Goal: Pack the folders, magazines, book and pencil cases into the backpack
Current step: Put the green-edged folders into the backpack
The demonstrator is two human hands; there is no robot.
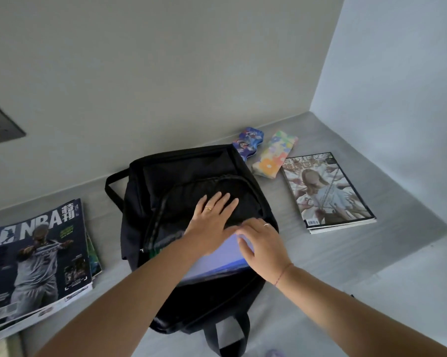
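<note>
The black backpack (191,176) lies mid-bench (320,266). The left hand (212,217) rests spread flat on its flap. The right hand (263,243) touches the lilac folder (217,264) sticking out of the opening; whether it is pinching or pressing, I cannot tell. NBA magazines (42,253) lie at nine o'clock, the blue pencil case (248,143) and flowered pencil case (271,155) at one.

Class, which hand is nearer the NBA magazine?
Left. The left hand lies on the backpack, right of the NBA magazine; the right hand is farther right, on the folder.
</note>
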